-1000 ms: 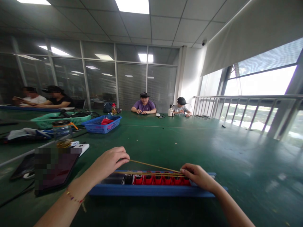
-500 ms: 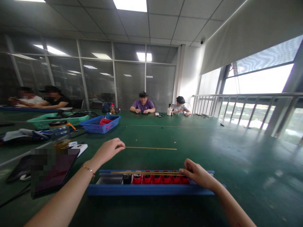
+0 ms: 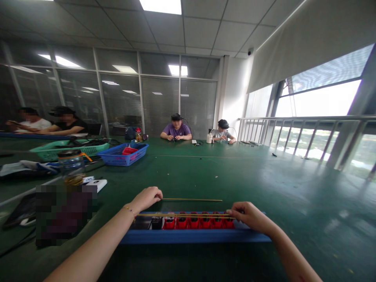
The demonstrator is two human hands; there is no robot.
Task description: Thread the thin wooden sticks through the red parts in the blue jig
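Note:
My left hand (image 3: 151, 197) is closed on one end of a thin stick (image 3: 194, 200), which points right, level, just behind the blue tray. My right hand (image 3: 242, 212) pinches the right ends of more thin sticks (image 3: 188, 215) that lie lengthwise over the tray. The long blue tray (image 3: 194, 236) holds a row of several red cups (image 3: 194, 223) with dark contents, and a black cup (image 3: 157, 222) at their left. Left of the black cup is a dark, flat section, partly behind my left wrist.
On the left stand a blue basket (image 3: 123, 156) with a red item, a green basket (image 3: 48, 152), a glass jar (image 3: 72, 166) and a white device (image 3: 101, 185). Several people sit at the far side and far left.
My left hand has moved down and slightly right with its stick, closer to the tray. My right hand has shifted slightly, still at the stick ends.

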